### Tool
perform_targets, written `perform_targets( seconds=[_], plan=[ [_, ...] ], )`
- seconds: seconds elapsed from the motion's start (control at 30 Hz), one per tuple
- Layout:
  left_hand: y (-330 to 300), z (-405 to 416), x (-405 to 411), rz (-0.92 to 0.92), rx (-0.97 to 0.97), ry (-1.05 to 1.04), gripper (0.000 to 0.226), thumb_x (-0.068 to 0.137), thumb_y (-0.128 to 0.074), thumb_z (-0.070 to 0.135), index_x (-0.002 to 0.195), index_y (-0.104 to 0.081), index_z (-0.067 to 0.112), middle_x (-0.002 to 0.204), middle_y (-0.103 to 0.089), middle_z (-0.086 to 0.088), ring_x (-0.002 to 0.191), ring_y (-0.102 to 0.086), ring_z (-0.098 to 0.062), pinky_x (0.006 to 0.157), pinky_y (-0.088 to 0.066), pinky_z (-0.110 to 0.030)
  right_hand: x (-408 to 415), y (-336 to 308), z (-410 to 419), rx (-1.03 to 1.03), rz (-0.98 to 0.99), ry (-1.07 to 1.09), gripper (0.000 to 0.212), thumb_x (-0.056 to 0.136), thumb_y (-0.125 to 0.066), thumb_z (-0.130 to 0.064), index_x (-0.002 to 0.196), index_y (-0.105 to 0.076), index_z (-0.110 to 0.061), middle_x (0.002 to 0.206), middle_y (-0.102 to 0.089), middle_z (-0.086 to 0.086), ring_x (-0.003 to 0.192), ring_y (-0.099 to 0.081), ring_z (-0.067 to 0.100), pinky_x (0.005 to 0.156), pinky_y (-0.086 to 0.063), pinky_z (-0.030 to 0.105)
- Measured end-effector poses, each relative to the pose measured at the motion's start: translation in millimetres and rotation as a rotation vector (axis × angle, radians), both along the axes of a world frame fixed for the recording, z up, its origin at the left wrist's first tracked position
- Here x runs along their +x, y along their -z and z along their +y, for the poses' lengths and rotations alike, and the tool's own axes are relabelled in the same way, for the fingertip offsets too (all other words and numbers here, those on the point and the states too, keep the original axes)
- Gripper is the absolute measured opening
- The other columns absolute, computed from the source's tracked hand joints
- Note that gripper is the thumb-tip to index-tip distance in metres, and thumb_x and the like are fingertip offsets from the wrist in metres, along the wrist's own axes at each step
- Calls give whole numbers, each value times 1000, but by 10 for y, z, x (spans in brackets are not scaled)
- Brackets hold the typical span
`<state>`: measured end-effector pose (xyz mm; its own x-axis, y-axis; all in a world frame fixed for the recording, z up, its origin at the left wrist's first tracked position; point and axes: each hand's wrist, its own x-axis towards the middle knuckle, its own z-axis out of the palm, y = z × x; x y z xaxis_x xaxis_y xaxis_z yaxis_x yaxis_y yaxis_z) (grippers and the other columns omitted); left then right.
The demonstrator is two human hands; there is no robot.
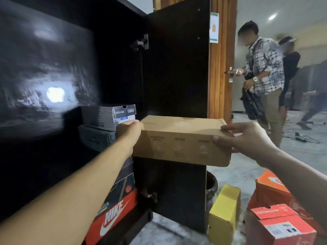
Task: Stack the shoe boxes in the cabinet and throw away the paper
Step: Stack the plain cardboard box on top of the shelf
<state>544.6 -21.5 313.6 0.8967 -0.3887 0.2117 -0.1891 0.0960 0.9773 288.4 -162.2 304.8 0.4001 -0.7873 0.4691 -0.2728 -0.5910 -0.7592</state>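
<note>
The person is holding a plain brown cardboard shoe box [180, 140] up in the air in front of the tall black cabinet [109, 50], one hand at each short end. The left hand [130, 129] grips the end nearest the cabinet opening, its fingers hidden behind the box, so how they curl I cannot tell. The right hand [246, 137] holds the far end, thumb pressed on the side face and fingers [228, 127] laid over the top edge.

The box's long axis runs sideways, left to right, and the cabinet's open interior lies off its left end. Just beyond the left hand, inside the cabinet, sits a stack of grey shoe boxes [106, 119], the top one level with the brown box. So I reckon the move ahead is a slide leftward and inward, left hand leading, to land it on or beside that stack.

Below the cabinet's open black door [177, 64], a black and red Nike shoe box [115, 206] stands on end. Out from the door, a yellow box [224, 213] and orange shoe boxes [281, 225] wait on the floor.
</note>
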Motion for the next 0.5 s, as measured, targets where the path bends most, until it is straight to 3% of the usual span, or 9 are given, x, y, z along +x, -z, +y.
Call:
perform_targets(
  seconds=[0.13,0.27,0.33,0.4,0.5],
  plan=[
    [-383,50,306,-53,-59,-46,5,68,-66,18,73,-66,20,79,-64,-1,66,-56,-17,54,-38,-22,380,-303,12,-98,-25,-21,57,68,-84,-39,119,-69,-19,112,-63,1,99,-62,19,85,-58,43],
    [-670,142,578,-224,-14,-26,35,72,-82,32,105,-71,23,98,-66,8,82,-58,-6,63,-41,-16,750,-556,6,-169,-75,-107,55,71,-83,-33,122,-65,-21,100,-63,-5,88,-65,14,80,-60,38],
    [-780,186,727,-277,22,-24,48,68,-85,33,112,-69,21,104,-66,8,90,-58,-6,69,-42,-15,949,-662,0,-200,-89,-156,55,73,-81,-33,124,-64,-21,106,-66,-3,93,-66,16,83,-59,40],
    [-895,197,912,-315,45,-61,57,66,-86,34,118,-68,20,113,-66,6,102,-55,-9,85,-41,-20,1164,-762,-13,-221,-120,-190,53,75,-80,-31,124,-64,-20,113,-67,0,98,-66,18,85,-58,44],
    [-1106,157,1146,-370,22,-97,58,66,-86,33,119,-68,20,111,-66,6,104,-54,-9,89,-38,-20,1433,-957,-79,-255,-165,-172,52,76,-79,-32,125,-63,-22,114,-67,0,98,-66,19,83,-59,43]
  ],
)
